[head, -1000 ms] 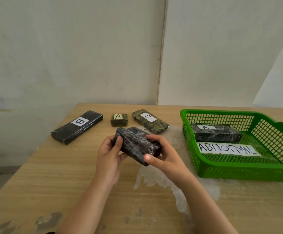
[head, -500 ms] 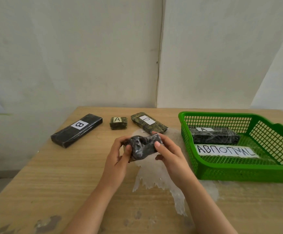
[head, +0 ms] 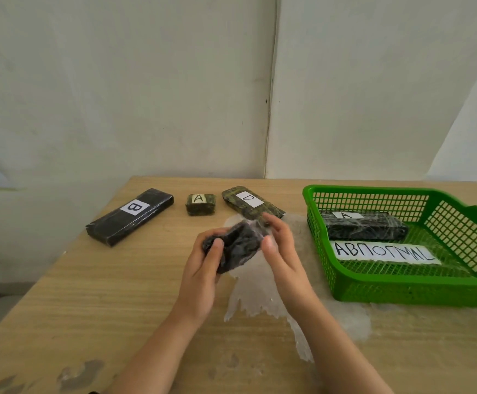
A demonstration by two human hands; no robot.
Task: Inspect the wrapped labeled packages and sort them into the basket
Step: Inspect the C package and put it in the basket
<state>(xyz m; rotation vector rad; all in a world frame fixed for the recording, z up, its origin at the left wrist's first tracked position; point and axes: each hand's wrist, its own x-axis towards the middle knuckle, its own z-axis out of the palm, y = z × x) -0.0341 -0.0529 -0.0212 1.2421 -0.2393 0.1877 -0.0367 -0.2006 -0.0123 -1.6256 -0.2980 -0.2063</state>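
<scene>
The dark wrapped package (head: 238, 245) has been turned over between the two hands: a second ago its long flat face showed, now a crumpled end faces up. The left hand (head: 203, 275) has slid underneath, thumb across the near edge, while the right hand (head: 281, 248) has loosened to fingertip contact at the far corner.

head-worn view, forward-down, close over table (head: 89, 294)

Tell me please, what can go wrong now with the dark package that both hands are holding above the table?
1. The held package shows no label in this view, so it might be sorted wrongly.
2. The left hand and right hand seem to squeeze it; the wrap may tear.
3. Loose clear film lies under the hands and could catch a sleeve-less wrist or drag toward the green basket.
</scene>
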